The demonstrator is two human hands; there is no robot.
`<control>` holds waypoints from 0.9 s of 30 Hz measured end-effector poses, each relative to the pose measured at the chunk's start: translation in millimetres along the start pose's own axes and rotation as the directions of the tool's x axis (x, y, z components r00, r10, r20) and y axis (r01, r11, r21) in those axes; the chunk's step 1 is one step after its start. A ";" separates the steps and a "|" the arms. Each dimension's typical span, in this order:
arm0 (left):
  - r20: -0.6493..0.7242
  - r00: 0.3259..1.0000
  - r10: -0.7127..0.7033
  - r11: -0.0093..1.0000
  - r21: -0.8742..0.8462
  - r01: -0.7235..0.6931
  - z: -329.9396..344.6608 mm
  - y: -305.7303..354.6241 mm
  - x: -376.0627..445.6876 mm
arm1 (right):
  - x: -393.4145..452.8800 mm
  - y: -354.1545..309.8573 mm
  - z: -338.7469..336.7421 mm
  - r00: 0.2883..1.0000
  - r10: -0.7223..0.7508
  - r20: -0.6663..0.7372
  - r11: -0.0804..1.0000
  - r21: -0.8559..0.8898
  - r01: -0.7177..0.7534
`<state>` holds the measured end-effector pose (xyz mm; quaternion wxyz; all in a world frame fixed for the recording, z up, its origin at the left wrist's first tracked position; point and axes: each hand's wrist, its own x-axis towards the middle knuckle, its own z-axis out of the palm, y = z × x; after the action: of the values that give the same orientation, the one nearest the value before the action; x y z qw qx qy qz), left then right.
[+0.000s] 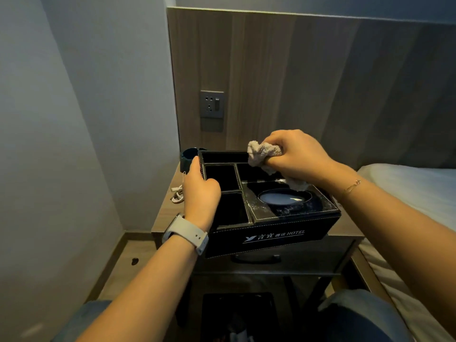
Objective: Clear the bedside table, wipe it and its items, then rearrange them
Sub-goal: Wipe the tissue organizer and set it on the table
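Observation:
A black hotel organiser box [269,236] with several open compartments and an oval tissue slot is held above the front of the wooden bedside table [162,213]. My left hand [201,193] grips the box's left wall, thumb inside a compartment. My right hand [296,154] clutches a crumpled beige cloth [264,153] and presses it onto the box's top near the back right. The lid around the tissue slot looks dusty.
A dark blue cup [188,157] stands at the table's back left, and a coiled white cable [177,193] lies beside it. A wall socket [211,104] sits on the wooden headboard. The bed [417,188] is on the right. The table has a drawer [256,259] below.

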<state>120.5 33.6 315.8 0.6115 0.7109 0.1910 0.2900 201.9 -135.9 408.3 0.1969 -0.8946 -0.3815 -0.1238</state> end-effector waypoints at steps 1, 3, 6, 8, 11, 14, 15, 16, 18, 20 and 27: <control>0.024 1.000 -0.016 1.000 -0.002 0.016 8.2 -1.3 -0.8 | -4.9 8.6 -4.4 0.999 0.030 -0.014 1.000 0.001 -0.030; 0.074 0.995 -0.074 0.997 -0.018 0.075 24.0 -9.1 -1.2 | -14.5 24.0 -9.1 0.997 0.071 -0.019 0.997 0.018 -0.071; 0.142 0.985 -0.098 0.995 0.002 0.098 42.5 -12.9 0.4 | -25.0 44.7 -9.7 0.994 0.106 -0.011 0.994 0.024 -0.106; 0.172 0.980 -0.096 0.995 0.024 0.093 51.0 -11.4 7.0 | -26.8 54.4 -5.9 0.990 0.129 0.058 0.992 -0.015 -0.129; 0.222 0.971 -0.093 0.995 0.054 0.083 56.1 -8.0 21.0 | -19.6 61.5 7.2 0.979 0.145 0.143 0.987 -0.097 -0.132; 0.256 0.963 -0.078 0.992 0.112 0.051 55.1 -5.9 35.0 | -3.3 56.2 28.9 0.991 0.102 0.088 0.987 -0.133 -0.090; 0.262 0.963 -0.070 0.990 0.133 0.036 53.9 -6.8 40.0 | 3.6 52.0 38.2 0.994 0.085 0.065 0.986 -0.147 -0.074; 0.265 0.962 -0.061 0.989 0.149 0.022 52.1 -8.0 44.4 | 9.8 47.0 47.8 0.995 0.080 0.054 0.986 -0.149 -0.071; 0.263 0.964 -0.042 0.988 0.151 0.002 48.4 -11.8 51.7 | 18.6 38.8 62.8 0.994 0.101 0.034 0.989 -0.116 -0.096; 0.254 0.967 -0.028 0.992 0.130 -0.005 45.9 -14.8 55.2 | 22.3 38.6 68.6 0.990 0.122 0.066 0.989 -0.086 -0.117; 0.229 0.973 -0.035 0.995 0.104 0.011 47.8 -16.8 57.2 | -11.0 34.0 54.5 0.965 0.009 0.261 1.000 -0.016 -0.005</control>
<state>196.2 36.1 305.5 0.5958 0.7678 0.1416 0.1883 223.1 -140.0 346.9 0.1388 -0.9059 -0.3999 -0.0070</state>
